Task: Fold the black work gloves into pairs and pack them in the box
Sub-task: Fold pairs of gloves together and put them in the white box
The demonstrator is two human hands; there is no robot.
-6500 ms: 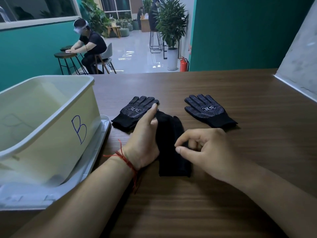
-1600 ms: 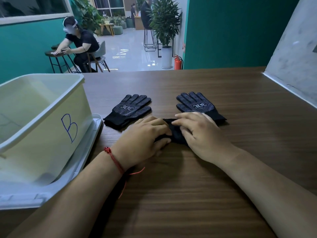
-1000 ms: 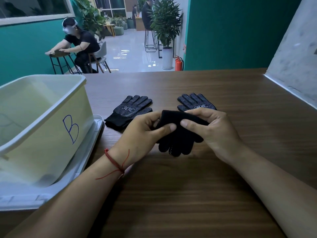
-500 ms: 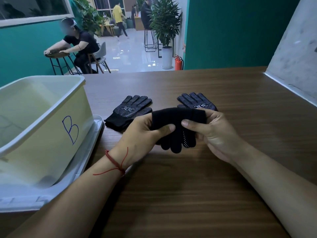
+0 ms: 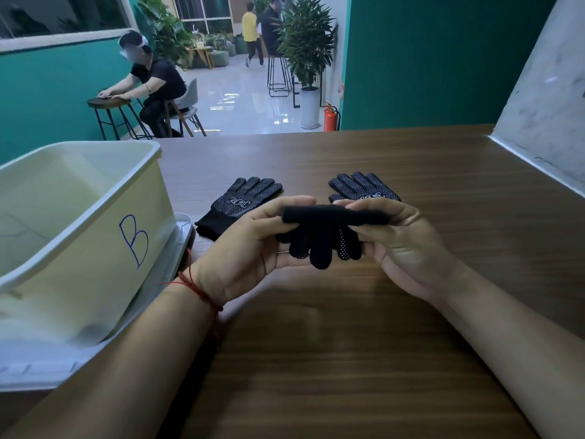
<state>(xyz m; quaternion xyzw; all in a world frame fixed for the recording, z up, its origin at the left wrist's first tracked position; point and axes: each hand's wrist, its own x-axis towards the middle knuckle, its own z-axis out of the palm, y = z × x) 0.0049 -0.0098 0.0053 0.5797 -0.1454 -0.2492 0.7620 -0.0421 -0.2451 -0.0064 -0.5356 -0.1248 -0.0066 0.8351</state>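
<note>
Writing: a blue hand-drawn B (image 5: 134, 240) on the box (image 5: 79, 280) wall; each flat glove carries a white printed mark, too small to read.
Left hand (image 5: 253, 245): pinches the left end of the pair (image 5: 323, 236), fingers on top, thumb below.
Right hand (image 5: 402, 245): pinches the right end in the same way.
Pair: held off the worktop (image 5: 316, 359) between both hands, cuff band rolled across the top, dotted fingers hanging down.
Glove (image 5: 243, 201): flat, dotted side up, just right of the box.
Second glove (image 5: 361, 186): flat beyond the right hand, cuff hidden.
Box: cream plastic, open-topped, on a white lid (image 5: 177, 248) at the left edge.
Room: bare wood-grain worktop in front of the arms and to the right, up to a grey wall (image 5: 544, 122).
String (image 5: 196, 286): red, on the left wrist.
</note>
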